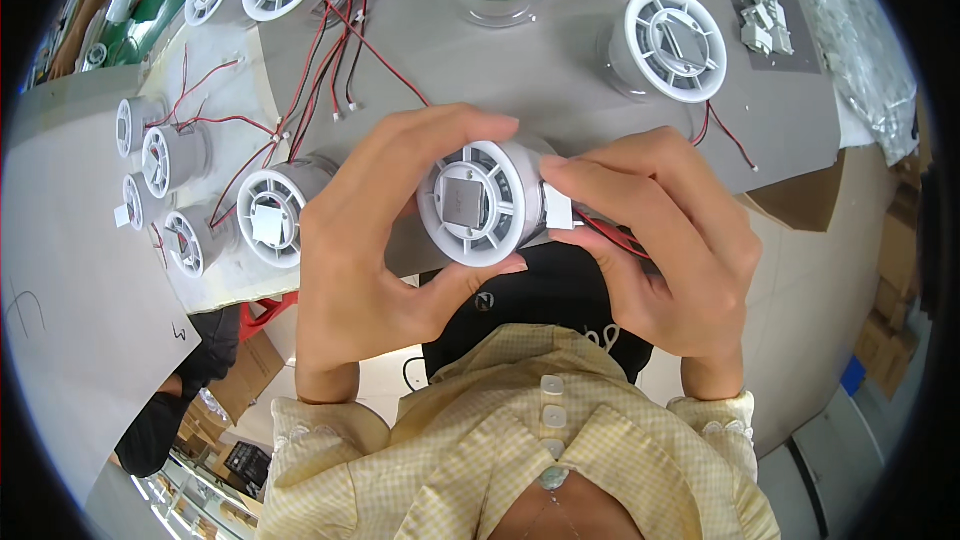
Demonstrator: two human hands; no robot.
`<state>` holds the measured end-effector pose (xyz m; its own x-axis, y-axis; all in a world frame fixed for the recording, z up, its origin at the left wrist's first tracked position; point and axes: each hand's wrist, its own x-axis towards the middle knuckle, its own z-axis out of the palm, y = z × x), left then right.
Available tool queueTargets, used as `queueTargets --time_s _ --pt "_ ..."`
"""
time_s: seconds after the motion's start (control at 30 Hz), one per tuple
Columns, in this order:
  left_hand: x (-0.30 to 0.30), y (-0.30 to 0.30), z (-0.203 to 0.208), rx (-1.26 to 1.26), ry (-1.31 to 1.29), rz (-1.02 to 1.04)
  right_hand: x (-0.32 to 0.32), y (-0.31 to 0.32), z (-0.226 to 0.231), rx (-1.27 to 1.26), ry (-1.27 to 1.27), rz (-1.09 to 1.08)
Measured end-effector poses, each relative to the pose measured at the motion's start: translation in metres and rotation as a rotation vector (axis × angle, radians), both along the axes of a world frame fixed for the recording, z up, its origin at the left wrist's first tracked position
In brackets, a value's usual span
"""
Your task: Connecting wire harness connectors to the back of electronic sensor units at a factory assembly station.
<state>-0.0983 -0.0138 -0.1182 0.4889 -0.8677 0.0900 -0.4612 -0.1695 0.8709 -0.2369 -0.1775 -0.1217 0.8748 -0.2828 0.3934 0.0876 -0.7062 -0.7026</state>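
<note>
My left hand (375,230) is curled round a white cylindrical light-like unit (508,190), thumb below and fingers above. Its spoked front ring faces left, with a grey square plate in the middle. At the unit's right side, my right hand (670,240) pinches a small white tab (557,208) between thumb and forefinger. The tab lies against the body; whether it is stuck there I cannot tell. Red and black wires (612,232) run from beside the tab under my right fingers. Where they end is hidden by the hand.
Several similar units stand on the grey table, among them one at the right (675,45) and one at the left (268,218). Loose red-black wires (335,60) with white plugs lie between them. Small white blocks (760,15) and clear plastic wrap (860,50) are at the far right.
</note>
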Motion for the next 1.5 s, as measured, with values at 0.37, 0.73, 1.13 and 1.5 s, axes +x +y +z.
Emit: queueTargets --time_s 0.37,0.73,1.13,1.5 --pt "-0.004 0.002 -0.002 -0.002 -0.051 0.008 0.002 0.004 -0.004 0.036 -0.036 -0.004" --pt "-0.014 0.007 0.007 -0.177 0.044 0.087 0.007 -0.006 0.023 -0.044 -0.159 0.106" --pt "-0.013 0.011 0.028 -0.458 0.120 0.072 0.017 -0.012 0.063 -0.217 -0.317 0.227" --pt "0.103 0.053 0.102 -0.125 -0.519 0.534 -0.013 -0.037 0.064 -0.095 -0.214 -0.050"
